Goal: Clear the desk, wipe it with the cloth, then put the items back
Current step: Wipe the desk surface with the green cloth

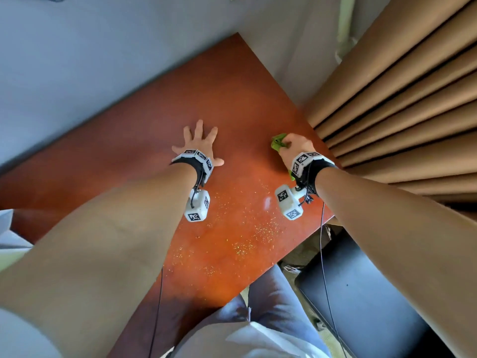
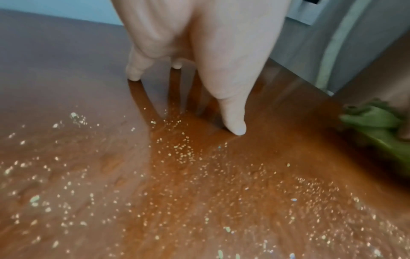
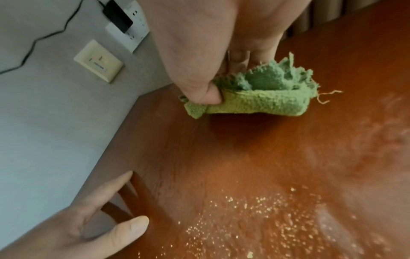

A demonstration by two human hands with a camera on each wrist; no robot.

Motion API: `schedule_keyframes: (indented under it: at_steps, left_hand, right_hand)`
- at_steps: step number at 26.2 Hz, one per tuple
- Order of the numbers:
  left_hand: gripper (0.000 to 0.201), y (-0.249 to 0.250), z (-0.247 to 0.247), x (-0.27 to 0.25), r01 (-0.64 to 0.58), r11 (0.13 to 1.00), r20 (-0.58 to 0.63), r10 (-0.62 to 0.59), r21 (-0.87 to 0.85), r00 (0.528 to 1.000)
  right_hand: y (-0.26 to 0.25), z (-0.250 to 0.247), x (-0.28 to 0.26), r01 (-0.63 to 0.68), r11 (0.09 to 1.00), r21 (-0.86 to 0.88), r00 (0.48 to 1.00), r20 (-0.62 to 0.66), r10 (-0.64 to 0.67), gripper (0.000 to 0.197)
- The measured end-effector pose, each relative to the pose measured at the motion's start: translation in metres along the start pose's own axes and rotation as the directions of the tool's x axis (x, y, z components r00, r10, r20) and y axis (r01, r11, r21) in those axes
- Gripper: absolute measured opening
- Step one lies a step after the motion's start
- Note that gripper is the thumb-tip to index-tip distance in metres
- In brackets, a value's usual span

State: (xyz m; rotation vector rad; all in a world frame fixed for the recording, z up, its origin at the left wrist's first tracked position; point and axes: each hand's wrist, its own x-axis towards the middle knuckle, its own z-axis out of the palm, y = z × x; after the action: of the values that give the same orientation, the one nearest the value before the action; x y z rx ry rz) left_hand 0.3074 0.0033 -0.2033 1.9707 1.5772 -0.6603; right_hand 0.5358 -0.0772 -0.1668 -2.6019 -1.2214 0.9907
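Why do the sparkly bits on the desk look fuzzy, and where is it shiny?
Left wrist view: the specks are soft from blur, worst toward the edges, and the green cloth is smeared. Right wrist view: a pale glare patch washes the desk. Head view: wide lens bends the curtain.

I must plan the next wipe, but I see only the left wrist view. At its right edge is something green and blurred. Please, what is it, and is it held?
Observer: It is a frayed green terry cloth, bunched; the right hand grips it, thumb over its folded edge, pressed on the reddish-brown wooden desk.
Operator: What is on the wall behind it?
Observer: A white socket strip with a black plug, and a cream wall plate below it.
Operator: What bounds the desk on the right side?
Observer: A pleated tan curtain hangs there.
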Motion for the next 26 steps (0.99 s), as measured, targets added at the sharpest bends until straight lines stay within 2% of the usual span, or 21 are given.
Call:
schedule_keyframes:
  at_steps: [2, 5, 11, 15, 19, 22, 24, 26]
  left_hand:
    - [0.097, -0.001, 0.000, 0.001, -0.012, 1.000, 0.019, 0.012, -0.015, 1.000]
    - [0.098, -0.001, -0.003, 0.000, -0.012, 0.999, 0.032, 0.013, -0.034, 0.999]
    - [0.097, -0.001, -0.002, -0.001, -0.013, 0.998, 0.031, 0.014, -0.057, 0.999]
    - [0.098, -0.002, -0.004, 0.000, -0.015, 0.997, 0.046, 0.018, -0.073, 0.999]
    - [0.100, -0.005, -0.005, 0.001, -0.023, 0.998, 0.064, 0.026, -0.059, 0.998]
    - [0.098, -0.009, -0.011, 0.000, -0.046, 0.998, 0.069, 0.049, -0.045, 0.996]
    - [0.094, -0.015, -0.016, -0.001, -0.078, 0.997, 0.052, 0.079, -0.024, 0.995]
    - [0.091, -0.026, -0.017, -0.002, -0.075, 0.997, 0.000, 0.075, -0.020, 0.997]
  right_hand:
    - [-0.005, 0.009, 0.005, -0.023, 0.998, -0.053, 0.999, 0.046, 0.026, 0.020]
    - [-0.019, 0.024, 0.009, 0.018, 0.986, -0.165, 0.995, 0.103, -0.001, 0.030]
    - [-0.036, 0.047, -0.009, 0.241, 0.923, -0.300, 0.960, 0.215, -0.181, 0.027]
    - [-0.038, 0.066, -0.032, 0.481, 0.795, -0.369, 0.832, 0.477, -0.281, 0.026]
    - [-0.040, 0.072, -0.037, 0.589, 0.715, -0.376, 0.734, 0.619, -0.280, 0.032]
    - [-0.039, 0.063, -0.030, 0.472, 0.848, -0.240, 0.773, 0.576, -0.267, 0.023]
    - [-0.038, 0.050, -0.023, 0.362, 0.924, -0.120, 0.834, 0.484, -0.264, 0.016]
    - [-0.040, 0.031, -0.012, 0.243, 0.970, -0.001, 0.913, 0.337, -0.229, 0.014]
